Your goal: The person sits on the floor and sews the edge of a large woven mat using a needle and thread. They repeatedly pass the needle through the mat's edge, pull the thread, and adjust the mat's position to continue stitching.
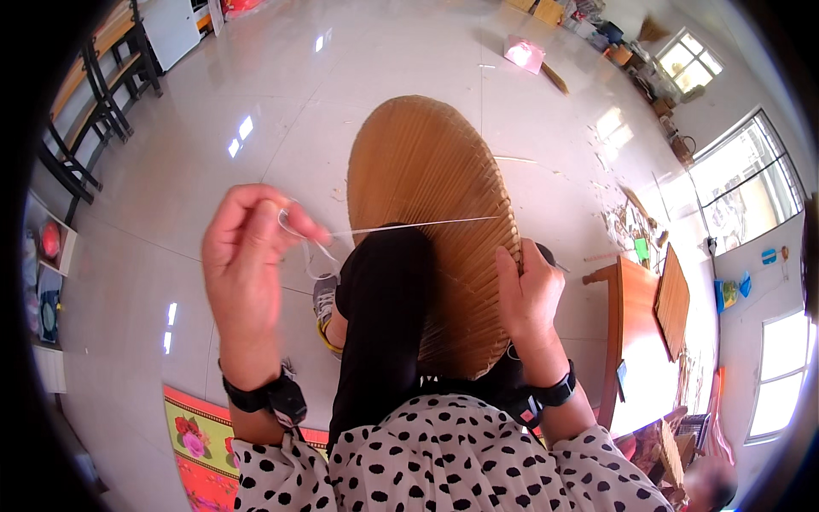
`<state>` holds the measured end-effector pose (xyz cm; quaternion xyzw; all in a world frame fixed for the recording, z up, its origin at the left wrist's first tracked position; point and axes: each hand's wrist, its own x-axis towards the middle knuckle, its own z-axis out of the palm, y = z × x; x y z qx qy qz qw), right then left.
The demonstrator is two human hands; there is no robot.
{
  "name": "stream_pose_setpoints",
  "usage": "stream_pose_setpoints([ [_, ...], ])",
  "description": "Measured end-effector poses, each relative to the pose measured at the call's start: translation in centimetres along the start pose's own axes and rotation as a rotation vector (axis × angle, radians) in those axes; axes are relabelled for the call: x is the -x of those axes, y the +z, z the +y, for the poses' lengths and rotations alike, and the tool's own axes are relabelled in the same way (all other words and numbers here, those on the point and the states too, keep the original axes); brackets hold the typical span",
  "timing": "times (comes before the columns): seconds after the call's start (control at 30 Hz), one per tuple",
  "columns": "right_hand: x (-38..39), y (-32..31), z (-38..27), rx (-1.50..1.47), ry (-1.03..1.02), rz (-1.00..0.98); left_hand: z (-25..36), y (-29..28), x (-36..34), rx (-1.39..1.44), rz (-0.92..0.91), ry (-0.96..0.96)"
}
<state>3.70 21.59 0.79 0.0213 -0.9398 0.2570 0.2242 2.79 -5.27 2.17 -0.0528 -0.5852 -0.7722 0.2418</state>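
A large brown palm-leaf fan (418, 154) with pleated ribs and a bound, stitched rim rests tilted against my legs. Its right rim is gripped by my right hand (532, 292), thumb on the upper face and fingers behind the edge. To the left of the fan, my left hand (246, 269) is raised with thumb and forefinger pinched on a white thread (426, 224). From there the thread runs taut across the fan to its right rim. Slack thread loops hang just below the left fingers. Whether those fingers also hold a needle cannot be made out.
A wooden table (627, 324) stands at the right, with plant scraps (627, 218) on the floor behind it. At the far left are dark-framed benches (107, 81). A floral mat (200, 435) lies at lower left. Farther off sits a pink box (524, 54).
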Motion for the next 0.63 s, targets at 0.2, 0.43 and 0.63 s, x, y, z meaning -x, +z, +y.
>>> stream_pose_setpoints([
  [0.2, -0.2, -0.1, 0.7, 0.027, -0.049, -0.025, -1.5, -4.6, -2.1, -1.086, 0.34, 0.304],
  [0.43, 0.0, 0.9, 0.4, -0.072, -0.061, -0.02, -3.9, 4.9, 1.1, -0.455, -0.49, 0.273],
  [0.63, -0.1, 0.7, 0.6, -0.111, 0.011, -0.06, -5.9, 8.1, 0.4, -0.497, -0.619, 0.281],
])
